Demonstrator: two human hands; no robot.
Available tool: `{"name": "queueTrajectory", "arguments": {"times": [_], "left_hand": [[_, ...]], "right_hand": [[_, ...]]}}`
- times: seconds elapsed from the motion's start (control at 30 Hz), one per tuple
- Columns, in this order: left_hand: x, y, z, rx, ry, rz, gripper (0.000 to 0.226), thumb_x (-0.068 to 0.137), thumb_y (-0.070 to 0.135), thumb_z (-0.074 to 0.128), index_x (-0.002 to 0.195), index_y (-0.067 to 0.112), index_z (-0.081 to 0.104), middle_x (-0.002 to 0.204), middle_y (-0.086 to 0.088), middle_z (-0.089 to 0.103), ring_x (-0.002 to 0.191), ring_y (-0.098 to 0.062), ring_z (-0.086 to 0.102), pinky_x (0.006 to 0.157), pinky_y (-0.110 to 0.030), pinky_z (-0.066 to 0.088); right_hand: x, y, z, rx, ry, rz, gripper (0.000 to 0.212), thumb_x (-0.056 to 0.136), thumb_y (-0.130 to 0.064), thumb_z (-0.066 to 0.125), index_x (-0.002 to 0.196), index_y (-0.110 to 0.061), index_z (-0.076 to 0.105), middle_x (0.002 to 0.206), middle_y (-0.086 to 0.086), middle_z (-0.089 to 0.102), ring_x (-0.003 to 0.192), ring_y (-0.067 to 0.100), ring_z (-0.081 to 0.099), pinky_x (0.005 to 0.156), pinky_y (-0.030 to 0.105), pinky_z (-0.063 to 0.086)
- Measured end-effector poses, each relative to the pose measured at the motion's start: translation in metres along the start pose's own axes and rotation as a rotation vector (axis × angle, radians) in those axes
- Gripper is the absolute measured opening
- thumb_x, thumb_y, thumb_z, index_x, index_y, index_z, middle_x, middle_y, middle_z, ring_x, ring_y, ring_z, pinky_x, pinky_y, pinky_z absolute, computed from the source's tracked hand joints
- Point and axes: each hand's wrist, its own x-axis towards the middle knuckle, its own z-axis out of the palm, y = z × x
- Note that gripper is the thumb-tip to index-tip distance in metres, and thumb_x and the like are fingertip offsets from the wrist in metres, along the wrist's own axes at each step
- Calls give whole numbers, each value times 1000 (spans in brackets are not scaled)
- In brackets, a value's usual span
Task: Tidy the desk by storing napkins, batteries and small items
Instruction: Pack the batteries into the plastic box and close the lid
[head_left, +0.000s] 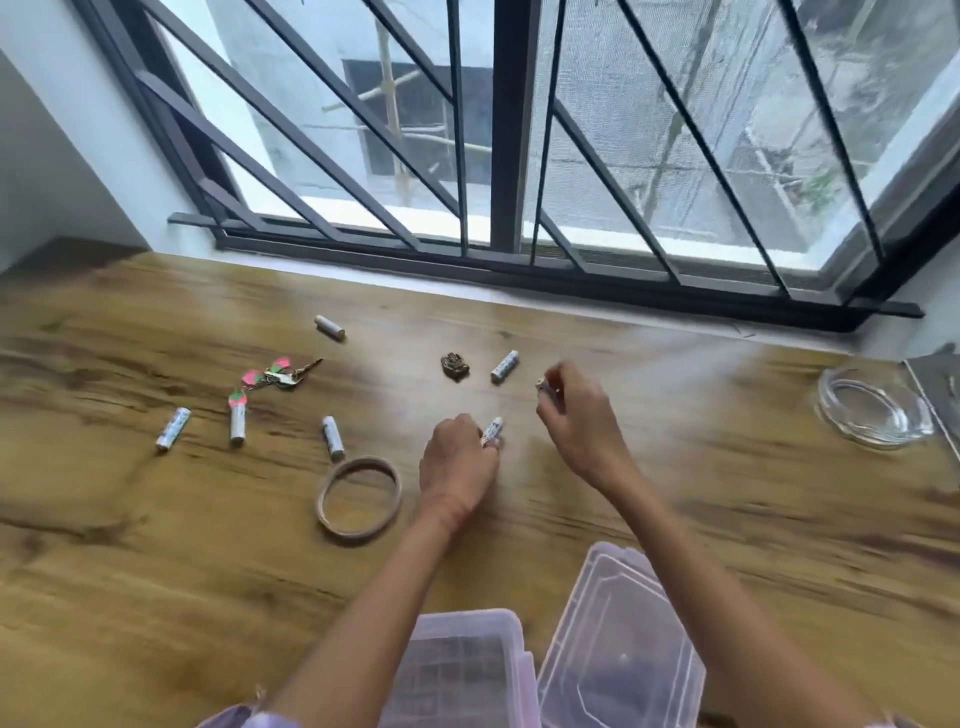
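Both hands picking white cylindrical batteries off the wood-grain desk (156, 545)

The left hand (457, 467) pinches a white printed battery (491, 431), long axis pointing toward 1 o'clock; the right hand (576, 415), at its 2 o'clock, pinches a small, blurred item (543, 385). Another white battery (505, 366) lies pointing 1 o'clock.

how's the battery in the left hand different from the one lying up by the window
The battery in the left hand is pinched in the left hand's fingers with its far end tilted up; the battery by the window lies flat on the desk, untouched. The held one has a printed, patterned wrap and sits near the person; the far one looks plain white with a tan end. Both are small cylinders of similar size.
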Motion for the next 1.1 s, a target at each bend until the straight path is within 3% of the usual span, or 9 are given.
{"name": "queueTrajectory", "arguments": {"times": [0.07,0.17,0.27,0.4,0.57,0.7,0.8,0.93,1.1], "left_hand": [[-2,-14,-14,-47,65,-21,32,88,30,57,102,2,63,104,-19,65,100,-34,58,79,-35,45],[-8,-37,-35,-102,183,-70,27,89,24,57,100,1,65,99,-19,67,96,-32,59,73,-32,42],[-9,-59,-53,-166,328,-164,24,89,21,58,98,1,66,98,-21,68,97,-35,60,77,-35,44],[-3,-83,-67,-226,507,-324,23,89,21,57,100,3,63,101,-21,67,98,-36,59,77,-35,45],[4,-97,-69,-277,573,-495,25,89,24,56,100,2,63,104,-22,65,100,-37,57,73,-34,42],[9,-101,-67,-286,538,-539,26,89,24,57,98,0,62,107,-24,64,102,-38,57,79,-37,46],[13,-100,-64,-251,489,-560,26,90,26,54,98,2,60,107,-23,63,101,-38,57,77,-37,47],[14,-102,-59,-200,443,-589,28,90,28,52,101,2,58,110,-21,61,101,-37,56,69,-33,40],[19,-103,-60,-136,407,-563,29,87,23,54,103,-1,58,112,-21,61,100,-36,58,67,-31,39]], "right_hand": [[23,0,10,-65,-42,-112,4,89,-4,48,91,-1,51,81,17,56,74,29,48,62,35,36],[53,2,23,-206,-121,-260,7,88,3,46,93,4,52,85,19,56,79,29,51,65,28,32],[73,8,35,-385,-213,-409,15,77,12,56,88,2,52,78,17,58,75,30,56,62,34,42],[86,20,44,-570,-319,-529,12,79,2,60,84,-2,50,74,21,63,80,35,62,72,40,48],[86,21,38,-587,-348,-576,4,83,-2,54,86,0,52,79,22,67,78,36,63,76,43,46],[78,20,32,-548,-350,-580,7,86,-5,52,83,2,52,77,25,65,71,40,62,63,38,41],[66,20,29,-544,-346,-506,9,89,-8,50,87,0,53,84,21,64,77,39,61,58,36,36],[44,24,29,-488,-275,-332,17,89,-11,49,102,-3,56,97,16,66,88,37,60,64,39,45],[15,21,26,-375,-178,-225,21,87,-18,58,105,-6,58,95,16,67,85,38,61,64,39,46]]}}
